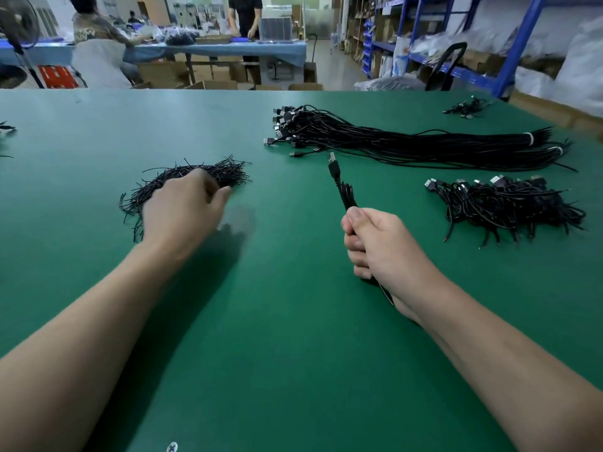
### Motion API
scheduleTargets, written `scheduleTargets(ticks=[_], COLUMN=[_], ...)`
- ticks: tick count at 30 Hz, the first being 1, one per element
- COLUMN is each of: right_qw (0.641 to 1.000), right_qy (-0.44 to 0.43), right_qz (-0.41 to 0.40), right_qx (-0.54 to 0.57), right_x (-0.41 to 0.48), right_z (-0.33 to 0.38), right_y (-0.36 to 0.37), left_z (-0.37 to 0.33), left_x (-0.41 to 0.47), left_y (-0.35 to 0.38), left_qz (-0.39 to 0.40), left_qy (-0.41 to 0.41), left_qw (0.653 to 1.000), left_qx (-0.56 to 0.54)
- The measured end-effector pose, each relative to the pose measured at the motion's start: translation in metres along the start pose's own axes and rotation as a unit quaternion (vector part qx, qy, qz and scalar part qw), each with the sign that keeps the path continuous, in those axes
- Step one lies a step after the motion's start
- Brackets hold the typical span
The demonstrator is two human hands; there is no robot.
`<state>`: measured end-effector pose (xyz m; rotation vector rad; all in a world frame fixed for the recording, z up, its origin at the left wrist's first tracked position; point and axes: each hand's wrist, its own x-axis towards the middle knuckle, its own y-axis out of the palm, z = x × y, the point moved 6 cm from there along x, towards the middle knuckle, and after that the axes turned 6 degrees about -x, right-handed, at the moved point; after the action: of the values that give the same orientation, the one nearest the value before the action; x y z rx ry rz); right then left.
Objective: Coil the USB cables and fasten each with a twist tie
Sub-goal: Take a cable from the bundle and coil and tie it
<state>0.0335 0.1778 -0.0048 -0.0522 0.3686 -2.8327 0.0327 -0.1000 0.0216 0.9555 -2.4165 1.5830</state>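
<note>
Hands apart: right hand (381,252) grips coiled cable (345,194), left hand (184,208) at twist ties (225,173).
I'd pinch out one tie only; left grasp blurred, unclear.

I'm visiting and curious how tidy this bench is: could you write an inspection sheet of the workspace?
Surface: green table.
Job's things: twist ties heaped left; uncoiled cables bundled far right; coiled cables piled right.
Clutter: stray cables at far right corner.
Grippers: left hand over twist ties, grasp unclear; right hand grips looped cable.
Cables: nothing seen beyond the job's own.
Surroundings: blue shelving right; people at a blue table behind.
</note>
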Motion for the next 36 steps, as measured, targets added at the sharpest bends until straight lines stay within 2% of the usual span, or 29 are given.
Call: scheduleTargets(ticks=[4, 16, 21, 26, 30, 34, 36], right_qw=[0.999, 0.999, 0.999, 0.999, 0.999, 0.995, 0.992], right_qy=[0.014, 0.010, 0.011, 0.013, 0.013, 0.000, -0.012], right_qz=[0.027, 0.036, 0.035, 0.036, 0.040, 0.053, 0.048], right_qx=[0.029, 0.019, 0.018, 0.017, 0.029, 0.079, 0.113], right_x=[0.000, -0.001, -0.002, -0.002, -0.002, -0.004, -0.004], right_z=[-0.003, -0.003, -0.003, 0.000, 0.001, 0.004, 0.007], right_y=[0.006, 0.010, 0.009, 0.010, 0.010, 0.011, 0.010], left_z=[0.030, 0.032, 0.024, -0.001, -0.030, -0.067, -0.083], left_x=[0.010, 0.013, 0.009, 0.007, -0.011, -0.043, -0.057], left_y=[0.000, -0.009, -0.018, -0.028, -0.035, -0.019, -0.011], left_qz=[0.010, 0.030, -0.019, -0.084, -0.125, -0.073, -0.044], left_qy=[-0.053, -0.045, -0.026, 0.061, 0.145, 0.205, 0.232], left_qw=[0.997, 0.996, 0.998, 0.993, 0.980, 0.946, 0.923], left_qx=[0.049, 0.071, 0.062, 0.059, -0.046, -0.242, -0.305])
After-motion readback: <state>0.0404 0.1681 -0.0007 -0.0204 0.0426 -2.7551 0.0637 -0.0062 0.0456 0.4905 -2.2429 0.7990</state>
